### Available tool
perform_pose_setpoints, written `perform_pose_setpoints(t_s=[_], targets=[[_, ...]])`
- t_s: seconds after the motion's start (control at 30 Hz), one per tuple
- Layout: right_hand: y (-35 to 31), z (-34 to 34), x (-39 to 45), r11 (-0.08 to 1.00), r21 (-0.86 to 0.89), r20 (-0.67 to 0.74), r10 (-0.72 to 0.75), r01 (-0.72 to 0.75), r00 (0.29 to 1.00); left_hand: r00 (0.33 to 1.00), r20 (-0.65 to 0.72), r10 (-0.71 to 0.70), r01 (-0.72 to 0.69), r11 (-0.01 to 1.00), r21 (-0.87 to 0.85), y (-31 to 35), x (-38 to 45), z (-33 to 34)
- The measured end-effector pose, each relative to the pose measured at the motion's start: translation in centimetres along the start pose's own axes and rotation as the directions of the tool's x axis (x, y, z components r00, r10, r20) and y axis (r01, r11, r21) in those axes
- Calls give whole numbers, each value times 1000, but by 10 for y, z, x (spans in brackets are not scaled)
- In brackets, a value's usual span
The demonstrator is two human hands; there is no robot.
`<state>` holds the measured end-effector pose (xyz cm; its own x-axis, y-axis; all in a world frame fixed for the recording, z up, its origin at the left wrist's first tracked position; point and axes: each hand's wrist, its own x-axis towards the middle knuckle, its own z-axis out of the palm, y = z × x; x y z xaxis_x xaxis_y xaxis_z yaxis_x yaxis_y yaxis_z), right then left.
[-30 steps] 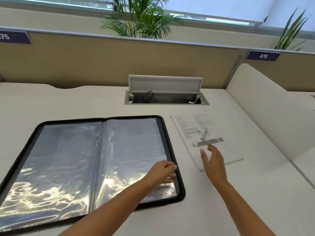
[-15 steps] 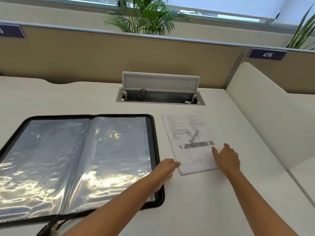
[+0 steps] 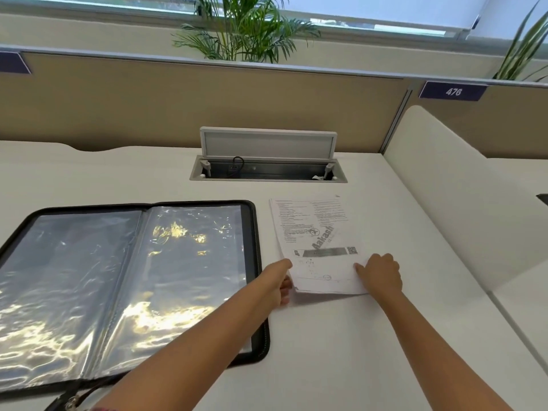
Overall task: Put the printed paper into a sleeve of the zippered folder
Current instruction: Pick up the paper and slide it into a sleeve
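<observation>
The printed paper (image 3: 314,232) lies on the white desk just right of the black zippered folder (image 3: 255,262), which is spread open with shiny clear sleeves (image 3: 178,277) facing up. My left hand (image 3: 277,281) pinches the paper's near left corner, thumb on top and fingers under the slightly lifted edge. My right hand (image 3: 381,274) grips the near right corner with curled fingers. The near edge of the paper is raised a little off the desk.
An open cable box with a raised lid (image 3: 268,157) sits in the desk (image 3: 341,351) behind the paper. A white curved divider (image 3: 450,203) rises on the right and a tan partition (image 3: 178,102) runs along the back. The folder's zip pull (image 3: 69,403) hangs at the near edge.
My left hand left the folder's right sleeve and moved to the paper's left corner. My right hand closed on the right corner, and the paper was drawn nearer the folder.
</observation>
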<state>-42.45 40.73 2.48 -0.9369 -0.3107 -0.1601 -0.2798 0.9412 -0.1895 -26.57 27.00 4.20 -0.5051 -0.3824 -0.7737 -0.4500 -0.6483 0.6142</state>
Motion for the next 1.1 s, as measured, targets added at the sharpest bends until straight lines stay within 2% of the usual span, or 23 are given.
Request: perform_pose_setpoints(t_s=[0.2,0.4,0.53,0.6,0.67,0.73,0.8,0.9,1.0,1.1], targets=[[4,5,-6,998,-14,-27,-64,64,998,996,-29,82,-80,994,75,-2,8,8],[9,18,-21,996,-10,-47,-88,88,995,987,-50,152,-152,988,-2,-8,16,-1],[10,19,-25,995,12,-8,-100,100,995,992,23,125,-127,990,68,-4,11,-3],[11,20,-24,994,67,-15,-87,88,996,991,52,120,-126,983,135,-4,7,-5],[12,19,-21,975,215,-50,-39,49,998,985,93,144,-158,974,163,-8,4,-10],[12,13,-11,908,419,-29,13,0,1000,970,134,202,-228,948,224,-12,2,-19],[11,3,3,809,585,65,23,-57,998,952,163,261,-299,910,289,-14,-1,-27],[10,-9,12,697,715,121,-45,-56,992,913,195,357,-402,865,300,-13,-5,-34],[5,-23,5,548,834,-15,-80,56,997,839,192,510,-544,802,246,-9,-9,-30],[-2,-38,-4,414,892,-167,-75,183,983,726,140,674,-687,698,203,-8,-12,-23]])
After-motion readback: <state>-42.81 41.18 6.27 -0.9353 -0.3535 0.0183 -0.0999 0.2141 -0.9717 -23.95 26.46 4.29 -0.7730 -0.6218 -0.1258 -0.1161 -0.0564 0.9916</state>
